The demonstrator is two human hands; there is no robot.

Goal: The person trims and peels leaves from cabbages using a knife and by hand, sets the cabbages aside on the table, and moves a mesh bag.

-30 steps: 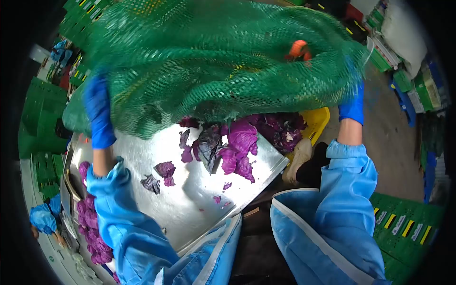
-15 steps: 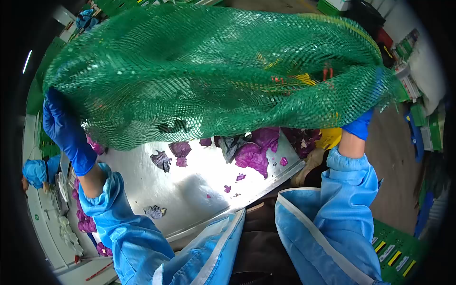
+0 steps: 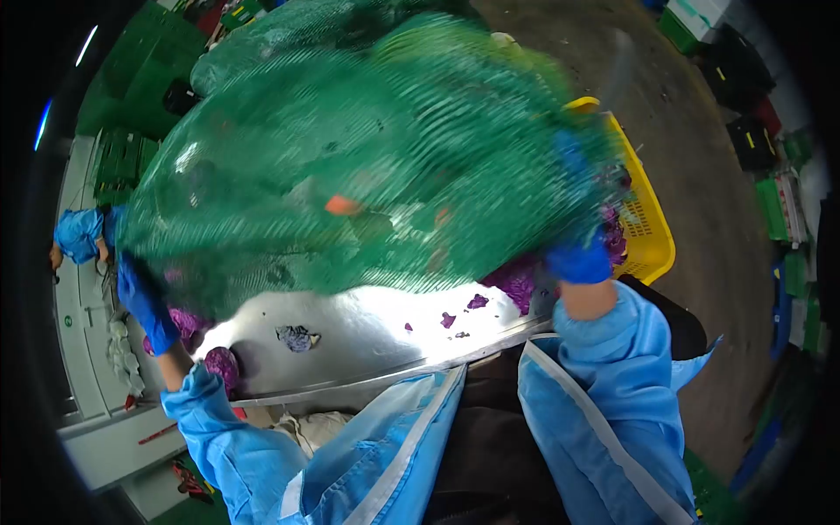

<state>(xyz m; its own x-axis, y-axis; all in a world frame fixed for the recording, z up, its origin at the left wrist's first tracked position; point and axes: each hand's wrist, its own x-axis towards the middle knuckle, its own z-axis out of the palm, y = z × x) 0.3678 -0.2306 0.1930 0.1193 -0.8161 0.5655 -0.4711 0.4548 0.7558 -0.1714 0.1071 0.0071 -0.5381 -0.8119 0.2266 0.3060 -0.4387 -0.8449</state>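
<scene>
A large green mesh bag (image 3: 350,166) is stretched between my two blue-gloved hands, blurred by motion. My left hand (image 3: 144,302) grips its lower left edge. At the right end, my right hand (image 3: 577,258) is closed on the mesh and partly covered by it. Under the bag, the metal table (image 3: 367,337) carries torn purple cabbage leaves (image 3: 516,284) and a dark wilted leaf (image 3: 297,339). A round purple cabbage (image 3: 222,367) rests by my left wrist. Much of the tabletop is hidden behind the mesh.
A yellow basket (image 3: 658,236) with purple leaves stands right of the table. Another person in a blue sleeve (image 3: 79,236) is at the far left. Green crates (image 3: 127,162) are stacked at the upper left, and dark containers (image 3: 744,70) stand at the upper right.
My right hand has moved left and slightly down with its end of the bag. My left hand has lowered and shifted right. The view has turned, showing more of the yellow basket.
</scene>
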